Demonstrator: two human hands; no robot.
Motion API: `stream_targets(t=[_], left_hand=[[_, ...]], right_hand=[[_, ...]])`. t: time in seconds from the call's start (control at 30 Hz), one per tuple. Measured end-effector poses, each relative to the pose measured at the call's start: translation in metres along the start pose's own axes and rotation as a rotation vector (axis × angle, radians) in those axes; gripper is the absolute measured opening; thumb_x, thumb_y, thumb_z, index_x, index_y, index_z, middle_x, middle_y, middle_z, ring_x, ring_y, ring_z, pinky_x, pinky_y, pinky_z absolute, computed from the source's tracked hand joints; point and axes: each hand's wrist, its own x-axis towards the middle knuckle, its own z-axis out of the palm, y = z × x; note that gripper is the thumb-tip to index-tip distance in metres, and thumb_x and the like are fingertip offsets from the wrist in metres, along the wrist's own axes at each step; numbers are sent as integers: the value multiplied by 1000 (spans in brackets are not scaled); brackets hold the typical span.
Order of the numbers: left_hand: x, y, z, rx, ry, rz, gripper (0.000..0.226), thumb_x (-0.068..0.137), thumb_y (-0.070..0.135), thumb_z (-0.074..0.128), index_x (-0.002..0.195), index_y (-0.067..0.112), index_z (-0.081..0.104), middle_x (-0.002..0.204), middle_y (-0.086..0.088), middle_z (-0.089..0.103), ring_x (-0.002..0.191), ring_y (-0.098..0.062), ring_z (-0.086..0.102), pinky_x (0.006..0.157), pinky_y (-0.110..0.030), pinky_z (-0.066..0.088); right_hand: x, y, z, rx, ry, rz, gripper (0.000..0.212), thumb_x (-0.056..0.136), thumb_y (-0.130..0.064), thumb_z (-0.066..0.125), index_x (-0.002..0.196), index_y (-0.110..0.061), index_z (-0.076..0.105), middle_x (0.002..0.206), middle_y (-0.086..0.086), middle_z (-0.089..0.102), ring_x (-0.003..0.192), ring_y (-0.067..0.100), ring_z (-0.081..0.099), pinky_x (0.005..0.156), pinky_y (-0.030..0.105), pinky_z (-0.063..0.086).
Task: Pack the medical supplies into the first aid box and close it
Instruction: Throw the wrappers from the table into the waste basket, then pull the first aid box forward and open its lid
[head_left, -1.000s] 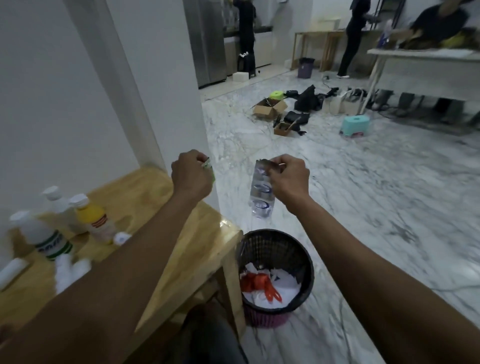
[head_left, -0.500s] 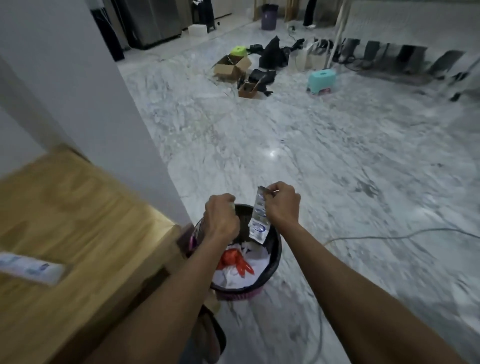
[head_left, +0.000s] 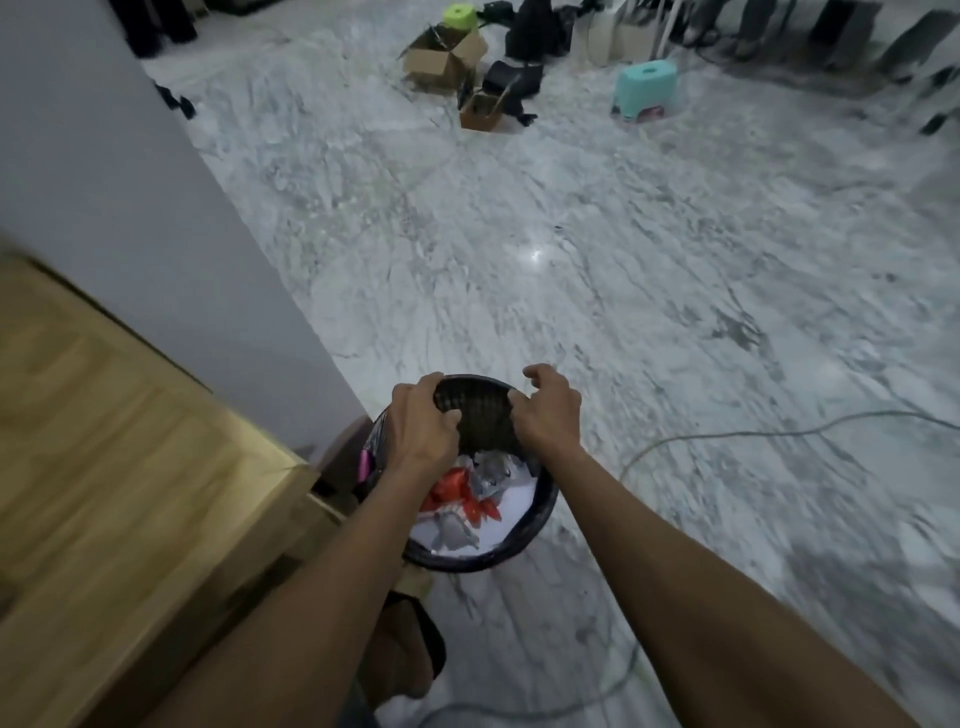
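Seen from above, two bare forearms reach out over a black mesh wastebasket (head_left: 524, 535) standing on a grey marble floor (head_left: 623, 270), just beside the corner of a wooden table (head_left: 130, 467). The left hand (head_left: 423, 428) and the right hand (head_left: 548, 410) both hover above the basket's far rim with fingers loosely curled and spread, holding nothing. Inside the basket lie white paper, something red, and crumpled silvery wrappers (head_left: 485, 475); no first aid box or medical supplies show here, and a pale cable (head_left: 727, 436) trails across the floor to the right.
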Motion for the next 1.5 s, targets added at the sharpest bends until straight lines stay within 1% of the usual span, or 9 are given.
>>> stream_targets(t=[0.17, 0.37, 0.63, 0.73, 0.87, 1.03, 1.23, 1.43, 1.5], left_hand=[[-15, 6, -5, -10, -22, 27, 50, 87, 18, 67, 134, 16, 52, 130, -13, 54, 116, -31, 54, 95, -37, 45], [-51, 32, -43, -66, -10, 113, 56, 92, 19, 61, 144, 15, 39, 143, -14, 39, 130, -29, 41, 103, -35, 35], [-113, 57, -137, -164, 243, 214, 52, 89, 25, 65, 138, 24, 46, 141, -8, 45, 127, -24, 48, 102, -42, 45], [-141, 49, -177, -190, 359, 244, 51, 87, 25, 68, 135, 23, 50, 137, -7, 50, 119, -20, 54, 96, -37, 49], [-179, 27, -229, -194, 493, 265, 50, 85, 26, 70, 132, 20, 53, 132, -8, 54, 112, -18, 59, 89, -26, 44], [-226, -15, -279, -224, 646, 204, 47, 85, 28, 70, 129, 20, 56, 130, -3, 57, 106, -14, 61, 90, -29, 49], [-279, -70, -321, -203, 799, 101, 44, 85, 26, 71, 127, 19, 58, 126, -3, 60, 106, -13, 62, 82, -22, 47], [-326, -124, -349, -146, 953, -94, 46, 83, 26, 73, 127, 20, 59, 125, 0, 63, 102, -11, 63, 84, -25, 50], [-337, -142, -356, -164, 982, -136, 47, 83, 27, 73, 127, 19, 59, 124, 3, 63, 102, -10, 63, 81, -24, 49]], right_hand=[[-9, -3, -14, -4, 20, -17, 39, 94, -16, 58, 133, -11, 52, 131, 13, 57, 97, 21, 58, 79, 26, 41], [-44, -30, -46, 69, 53, -63, 38, 91, -14, 58, 129, -10, 57, 131, 14, 58, 119, 27, 56, 94, 32, 44], [-118, -116, -82, 251, 98, -258, 35, 89, -18, 61, 123, -16, 61, 121, 5, 63, 112, 22, 59, 94, 40, 52], [-152, -146, -84, 309, 68, -337, 34, 88, -19, 62, 123, -18, 62, 121, 3, 64, 108, 19, 61, 87, 33, 53], [-201, -181, -74, 355, -18, -460, 33, 89, -20, 65, 121, -20, 63, 119, 1, 66, 96, 12, 62, 74, 24, 47], [-258, -219, -44, 390, -173, -600, 31, 88, -22, 67, 119, -24, 65, 114, -5, 67, 81, -5, 60, 68, 17, 49], [-316, -256, 8, 406, -374, -763, 29, 85, -21, 68, 114, -25, 67, 109, -8, 70, 86, -10, 61, 89, 30, 54], [-362, -278, 60, 368, -554, -906, 32, 84, -24, 70, 116, -23, 67, 109, -6, 69, 77, -18, 56, 73, 10, 45], [-374, -283, 77, 371, -609, -913, 32, 84, -23, 71, 116, -23, 66, 111, -5, 69, 79, -18, 56, 79, 15, 49]])
